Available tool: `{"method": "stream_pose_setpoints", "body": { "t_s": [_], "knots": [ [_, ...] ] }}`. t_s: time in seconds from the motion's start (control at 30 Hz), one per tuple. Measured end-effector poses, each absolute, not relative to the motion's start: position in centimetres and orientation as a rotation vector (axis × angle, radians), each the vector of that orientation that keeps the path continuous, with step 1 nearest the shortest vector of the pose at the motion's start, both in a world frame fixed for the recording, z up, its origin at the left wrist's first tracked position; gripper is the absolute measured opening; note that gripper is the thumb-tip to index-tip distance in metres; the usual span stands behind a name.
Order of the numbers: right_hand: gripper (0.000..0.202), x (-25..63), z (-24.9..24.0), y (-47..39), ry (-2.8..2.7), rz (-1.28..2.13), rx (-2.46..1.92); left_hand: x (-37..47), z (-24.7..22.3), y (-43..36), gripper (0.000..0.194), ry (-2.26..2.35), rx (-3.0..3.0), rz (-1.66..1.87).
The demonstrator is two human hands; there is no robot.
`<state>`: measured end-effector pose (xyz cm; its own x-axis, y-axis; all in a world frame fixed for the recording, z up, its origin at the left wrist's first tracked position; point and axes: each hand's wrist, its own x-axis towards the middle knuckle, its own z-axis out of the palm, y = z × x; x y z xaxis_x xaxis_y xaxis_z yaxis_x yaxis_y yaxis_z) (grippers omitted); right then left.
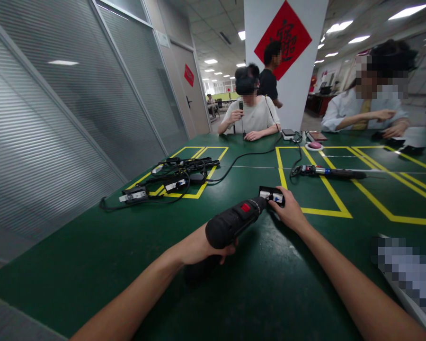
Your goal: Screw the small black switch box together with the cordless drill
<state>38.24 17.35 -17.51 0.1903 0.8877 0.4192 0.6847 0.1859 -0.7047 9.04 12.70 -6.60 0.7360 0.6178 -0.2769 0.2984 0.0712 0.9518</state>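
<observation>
My left hand point(223, 248) is wrapped round the grip of a black cordless drill point(230, 222) with a red patch on top. The drill's chuck points away to the right, its tip at a small black box-like part point(277, 190) with a white and blue inside. Whether the bit touches that part I cannot tell. My right hand point(288, 208) grips the part at its right end, thumb in front and fingers mostly hidden behind it. Both hands are low over the green table point(280, 279).
Black cabled devices point(184, 175) lie in a yellow-taped area at left. A dark rod-shaped tool point(330, 172) with a cable lies at right. Nearer right is a blurred-out flat object point(408, 274). Two co-workers sit across the table, one point(250, 113) holding a screwdriver-like tool.
</observation>
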Motion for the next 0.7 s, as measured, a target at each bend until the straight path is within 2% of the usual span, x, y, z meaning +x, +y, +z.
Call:
{"method": "stream_pose_setpoints", "body": {
  "t_s": [0.7],
  "knots": [
    [0.056,38.82,-17.65,17.73,-1.585,0.369,-1.553,9.06,-6.14,12.81,0.047,0.786,1.516,0.244]
  ]
}}
